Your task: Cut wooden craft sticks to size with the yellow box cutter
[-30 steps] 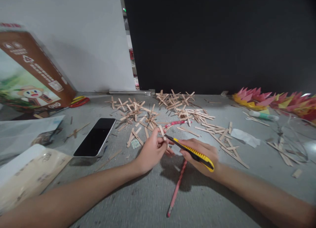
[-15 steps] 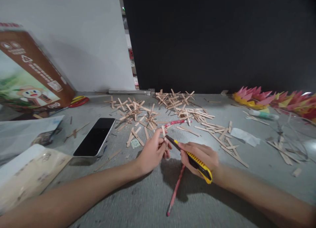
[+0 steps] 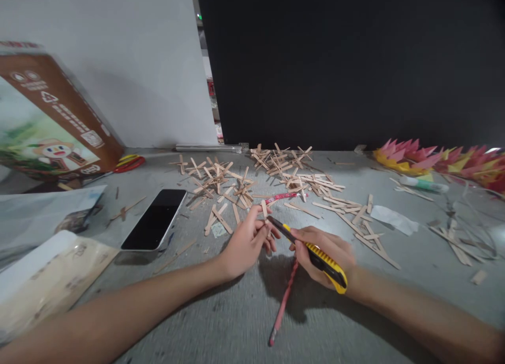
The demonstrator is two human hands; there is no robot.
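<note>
Pinched between the fingers of my left hand (image 3: 245, 244) is a short wooden stick (image 3: 264, 210), its upper end poking up past the fingertips. My right hand (image 3: 325, 251) grips a yellow and black utility knife (image 3: 315, 254). The blade points up and left, its tip close to the stick; whether they touch I cannot tell. Below the right hand a pink twisted pencil (image 3: 282, 311) lies on the grey table, its far part under the hand's shadow. Just beyond my left fingers lies a red patterned strip (image 3: 282, 197).
Wooden sticks (image 3: 215, 177), many crossed, cover the table's back middle. A phone (image 3: 155, 219) and a plastic packet (image 3: 51, 274) lie left, before a brown box (image 3: 59, 111). Scissors (image 3: 129, 163) rest beside it. White paper (image 3: 393, 219), a glue tube (image 3: 424, 184) and pink-yellow paper petals (image 3: 410, 156) are right.
My right hand and the knife have shifted slightly right and down. The left hand still holds the stick. The whole view has moved a little.
</note>
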